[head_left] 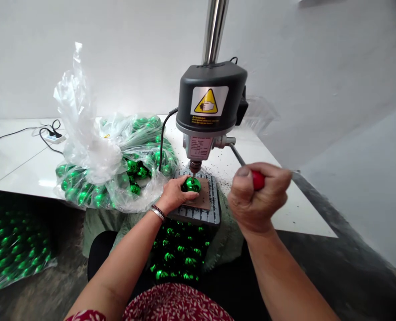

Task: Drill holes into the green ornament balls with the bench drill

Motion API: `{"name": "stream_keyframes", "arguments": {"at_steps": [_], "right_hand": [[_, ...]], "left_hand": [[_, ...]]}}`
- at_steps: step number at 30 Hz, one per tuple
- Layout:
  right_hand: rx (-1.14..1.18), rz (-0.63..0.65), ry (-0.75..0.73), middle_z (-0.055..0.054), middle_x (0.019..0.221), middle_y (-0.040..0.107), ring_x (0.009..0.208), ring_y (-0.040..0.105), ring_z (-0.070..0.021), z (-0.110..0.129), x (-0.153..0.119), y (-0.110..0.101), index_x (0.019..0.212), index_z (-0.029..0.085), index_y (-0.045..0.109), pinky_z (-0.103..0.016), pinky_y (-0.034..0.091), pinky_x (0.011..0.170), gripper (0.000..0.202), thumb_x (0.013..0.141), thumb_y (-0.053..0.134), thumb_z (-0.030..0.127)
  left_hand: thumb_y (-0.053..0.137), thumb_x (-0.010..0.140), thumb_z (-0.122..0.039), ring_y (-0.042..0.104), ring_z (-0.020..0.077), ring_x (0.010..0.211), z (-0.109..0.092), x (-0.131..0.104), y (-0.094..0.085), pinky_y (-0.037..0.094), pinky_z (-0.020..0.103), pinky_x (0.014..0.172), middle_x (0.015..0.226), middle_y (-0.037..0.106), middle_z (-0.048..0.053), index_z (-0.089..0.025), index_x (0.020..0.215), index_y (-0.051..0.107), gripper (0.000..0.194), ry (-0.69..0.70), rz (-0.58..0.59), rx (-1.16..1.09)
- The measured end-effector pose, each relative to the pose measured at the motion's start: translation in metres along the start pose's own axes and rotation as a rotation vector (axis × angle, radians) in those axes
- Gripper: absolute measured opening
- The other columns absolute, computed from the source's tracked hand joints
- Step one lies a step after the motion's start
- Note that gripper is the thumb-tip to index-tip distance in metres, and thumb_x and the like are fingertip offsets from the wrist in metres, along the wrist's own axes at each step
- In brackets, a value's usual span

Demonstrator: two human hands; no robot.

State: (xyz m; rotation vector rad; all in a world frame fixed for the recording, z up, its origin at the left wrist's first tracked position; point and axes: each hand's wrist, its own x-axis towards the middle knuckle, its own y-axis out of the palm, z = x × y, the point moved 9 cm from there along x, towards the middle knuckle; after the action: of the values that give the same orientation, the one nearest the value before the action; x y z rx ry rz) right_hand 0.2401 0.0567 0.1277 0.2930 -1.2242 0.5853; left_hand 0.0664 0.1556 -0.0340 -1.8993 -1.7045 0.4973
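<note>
My left hand (176, 194) grips a shiny green ball ornament (193, 185) on a brown board (202, 200), its thumb and fingers around the ball's side. Right above the ball is the chuck (195, 166) of a bench drill press (213, 100), with the bit at the ball's top; whether it has gone in I cannot tell. My right hand (259, 196) is closed round the red knob (258, 180) of the drill's feed lever (238, 154). The board lies on the drill's grey slotted base (214, 203).
Clear plastic bags (91, 147) of green balls stand left on the white table (14, 156). More green balls (181, 254) sit below the drill base, and another bag (14, 245) is on the floor at left. A power strip (55, 137) lies at the back left; dark shavings dot the tabletop.
</note>
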Motion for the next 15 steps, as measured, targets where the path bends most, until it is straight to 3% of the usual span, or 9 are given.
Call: {"name": "stream_keyframes", "arguments": {"at_steps": [3, 6, 8, 11, 13, 15], "right_hand": [[0.047, 0.007, 0.065, 0.003, 0.073, 0.053, 0.064, 0.047, -0.0006, -0.005, 0.046, 0.015, 0.084, 0.011, 0.053, -0.015, 0.037, 0.06, 0.029, 0.091, 0.043, 0.037], [0.033, 0.152, 0.232, 0.008, 0.06, 0.041, 0.057, 0.033, 0.0021, -0.024, 0.097, 0.048, 0.073, 0.01, 0.05, -0.017, 0.028, 0.059, 0.045, 0.086, 0.038, 0.052], [0.007, 0.253, 0.331, 0.009, 0.057, 0.035, 0.057, 0.03, 0.0022, -0.034, 0.116, 0.066, 0.068, 0.011, 0.048, -0.02, 0.025, 0.06, 0.048, 0.081, 0.038, 0.056], [-0.076, 0.329, 0.474, 0.007, 0.064, 0.042, 0.066, 0.036, -0.0002, -0.042, 0.117, 0.072, 0.077, 0.009, 0.054, -0.023, 0.029, 0.067, 0.043, 0.083, 0.041, 0.049], [-0.059, 0.362, 0.488, 0.004, 0.078, 0.051, 0.075, 0.041, -0.0018, -0.039, 0.111, 0.065, 0.094, 0.008, 0.057, -0.024, 0.033, 0.074, 0.046, 0.084, 0.041, 0.05], [0.037, 0.41, 0.424, -0.001, 0.105, 0.056, 0.084, 0.046, -0.0022, -0.03, 0.102, 0.056, 0.117, 0.008, 0.049, -0.023, 0.034, 0.077, 0.064, 0.08, 0.042, 0.06]], "left_hand": [[0.076, 0.066, -0.033, 0.064, 0.0221, 0.093, -0.003, -0.002, 0.002, 0.049, 0.034, 0.089, 0.096, 0.073, 0.003, -0.02, 0.115, 0.066, 0.052, 0.001, 0.004, -0.011], [0.074, 0.068, -0.029, 0.064, 0.0202, 0.089, -0.012, -0.008, 0.0, 0.05, 0.032, 0.085, 0.095, 0.071, 0.002, -0.018, 0.111, 0.065, 0.045, 0.023, -0.01, -0.021], [0.072, 0.069, -0.027, 0.064, 0.02, 0.091, -0.019, -0.02, -0.008, 0.05, 0.032, 0.085, 0.099, 0.071, 0.003, -0.017, 0.114, 0.063, 0.046, 0.035, -0.029, -0.023], [0.071, 0.072, -0.03, 0.062, 0.0222, 0.103, -0.028, -0.05, -0.024, 0.048, 0.036, 0.094, 0.113, 0.068, 0.007, -0.017, 0.122, 0.057, 0.054, 0.061, 0.018, 0.012], [0.071, 0.072, -0.031, 0.059, 0.0242, 0.114, -0.032, -0.077, -0.026, 0.045, 0.039, 0.101, 0.126, 0.063, 0.009, -0.019, 0.128, 0.054, 0.06, 0.1, 0.161, 0.065], [0.071, 0.072, -0.032, 0.055, 0.0257, 0.121, -0.026, -0.105, -0.023, 0.042, 0.04, 0.106, 0.134, 0.059, 0.01, -0.021, 0.133, 0.051, 0.065, 0.11, 0.349, 0.148]]}}
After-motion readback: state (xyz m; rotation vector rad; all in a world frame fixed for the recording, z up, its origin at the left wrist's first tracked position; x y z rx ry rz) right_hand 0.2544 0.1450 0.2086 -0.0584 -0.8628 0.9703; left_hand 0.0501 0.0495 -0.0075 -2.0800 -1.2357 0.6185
